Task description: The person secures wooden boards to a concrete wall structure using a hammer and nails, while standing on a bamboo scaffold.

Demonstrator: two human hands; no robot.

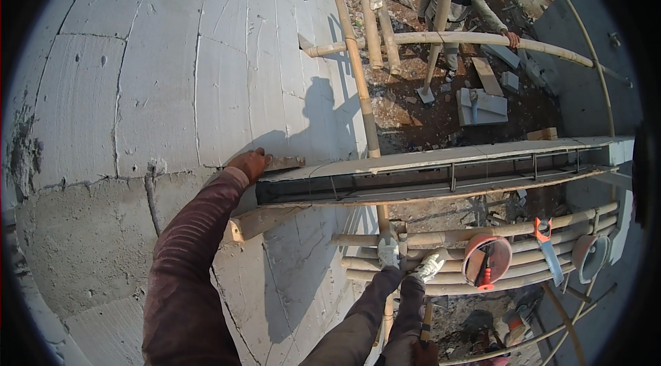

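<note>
My left hand (250, 163) reaches to the block wall at the left end of a long trough-like form (413, 195). Its fingers are curled at the end of a short, rough-edged piece (286, 162) that looks like board and lies against the wall. Inside the form, thin steel bars (452, 176) run lengthwise with upright ties. Under the form's left end a wooden block (265, 223) juts from the wall. At the lower edge my right hand (425, 353), in shadow, is closed around a tan-handled tool (427, 322); the tool's kind is unclear.
My feet stand on bamboo poles (454, 234). On them are a red bucket (487, 261) with a red-handled tool, a handsaw (547, 249) and a grey bucket (591, 256). Beyond the form, a co-worker (458, 8) touches a bamboo rail (475, 38). Rubble and white blocks (482, 107) lie below.
</note>
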